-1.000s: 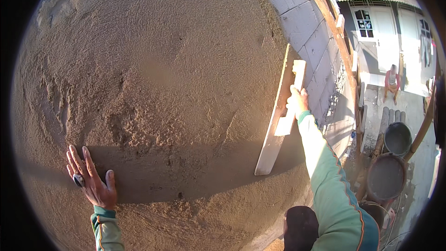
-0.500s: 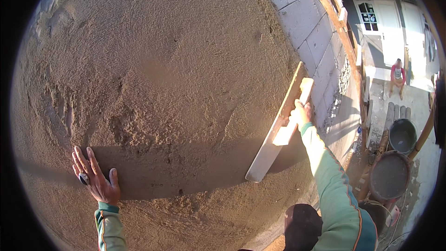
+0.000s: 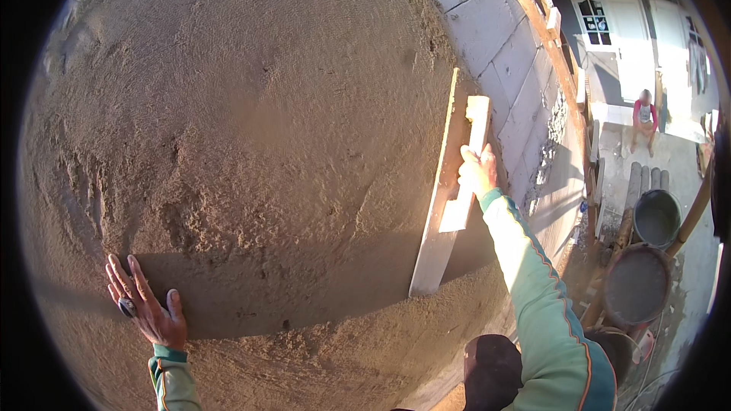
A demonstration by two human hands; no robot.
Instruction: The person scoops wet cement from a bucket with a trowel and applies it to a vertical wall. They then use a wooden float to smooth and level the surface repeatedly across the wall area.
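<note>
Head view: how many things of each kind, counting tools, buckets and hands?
Wooden float: 1
Buckets: 2
Hands, left on the plaster, right gripping the float: 2
Total: 5

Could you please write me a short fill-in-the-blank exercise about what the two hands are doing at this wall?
1. The right hand grips the handle of a long wooden ____.
2. The left hand lies flat, fingers spread, on the wet ____.
3. Right of the plastered wall, bare grey ____ show.
4. Below stand two round ____.

Missing words: float; plaster; blocks; buckets
</note>
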